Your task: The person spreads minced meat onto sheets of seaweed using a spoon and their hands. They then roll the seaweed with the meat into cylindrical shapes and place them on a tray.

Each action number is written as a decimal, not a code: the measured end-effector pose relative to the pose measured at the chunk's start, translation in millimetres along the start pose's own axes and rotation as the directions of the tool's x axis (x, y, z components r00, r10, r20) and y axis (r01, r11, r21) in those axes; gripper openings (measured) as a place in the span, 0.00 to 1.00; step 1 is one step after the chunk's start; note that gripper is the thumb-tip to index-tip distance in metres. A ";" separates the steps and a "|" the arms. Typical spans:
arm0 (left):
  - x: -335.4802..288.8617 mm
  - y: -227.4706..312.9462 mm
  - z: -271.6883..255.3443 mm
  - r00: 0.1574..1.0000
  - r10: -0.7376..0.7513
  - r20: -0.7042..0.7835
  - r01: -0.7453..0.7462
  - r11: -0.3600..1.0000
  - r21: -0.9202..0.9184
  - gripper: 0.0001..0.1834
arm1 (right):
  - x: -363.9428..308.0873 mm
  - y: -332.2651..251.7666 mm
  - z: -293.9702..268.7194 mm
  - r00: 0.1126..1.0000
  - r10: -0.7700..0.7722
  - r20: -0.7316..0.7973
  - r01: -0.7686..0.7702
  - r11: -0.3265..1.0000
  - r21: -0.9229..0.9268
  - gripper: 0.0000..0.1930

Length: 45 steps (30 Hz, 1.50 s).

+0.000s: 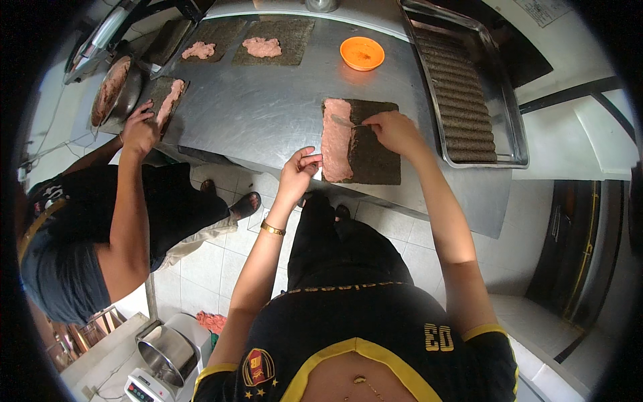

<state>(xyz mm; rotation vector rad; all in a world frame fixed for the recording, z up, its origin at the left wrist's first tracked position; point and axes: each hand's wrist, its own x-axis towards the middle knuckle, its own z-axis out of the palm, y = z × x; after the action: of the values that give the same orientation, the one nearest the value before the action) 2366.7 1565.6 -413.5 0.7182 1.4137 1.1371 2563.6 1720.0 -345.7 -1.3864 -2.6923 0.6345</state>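
On the metal table in front of me lies a dark seaweed sheet (379, 151), its left part covered by a long strip of pink meat paste (337, 157). My right hand (395, 134) is closed around the thin handle of a metal spoon (345, 122), whose head rests on the paste. At the sheet's left edge is my left hand (298, 173), holding nothing, its fingers loosely bent and a little apart. The fingertips are beside the paste; whether they touch the sheet is hard to see.
Beyond the sheet stands an orange bowl (362, 53). A metal tray (512, 134) of dark rolls (462, 94) is on the right. Two more seaweed sheets (289, 31) bear pink paste. At left, a co-worker's hands (139, 130) work near another sheet and a mixing bowl (127, 97).
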 end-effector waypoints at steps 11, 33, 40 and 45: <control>2.0 9.7 -4.5 0.996 -0.081 0.049 0.085 0.991 -0.102 0.22 | -58.0 -10.8 -11.3 0.955 -0.178 0.237 0.191 0.981 -0.036 0.14; 30.2 13.2 -1.0 0.994 -0.088 0.071 0.102 0.966 -0.237 0.20 | -7.1 18.9 13.1 0.929 -0.320 -0.186 0.270 0.930 -0.249 0.15; 34.6 11.6 0.8 0.994 -0.095 0.057 0.105 0.972 -0.210 0.20 | 33.6 18.7 5.8 0.902 -0.358 -0.242 0.270 0.904 -0.333 0.15; 51.4 19.4 3.2 1.000 -0.025 -0.009 0.023 0.979 -0.202 0.21 | 32.3 11.1 -13.1 0.912 -0.326 -0.247 0.233 0.911 -0.341 0.15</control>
<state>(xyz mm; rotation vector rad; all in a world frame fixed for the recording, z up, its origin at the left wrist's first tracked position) 2356.8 1619.7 -414.8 0.5496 1.2911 1.2473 2555.8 1755.6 -342.5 -1.0002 -2.7333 -0.0206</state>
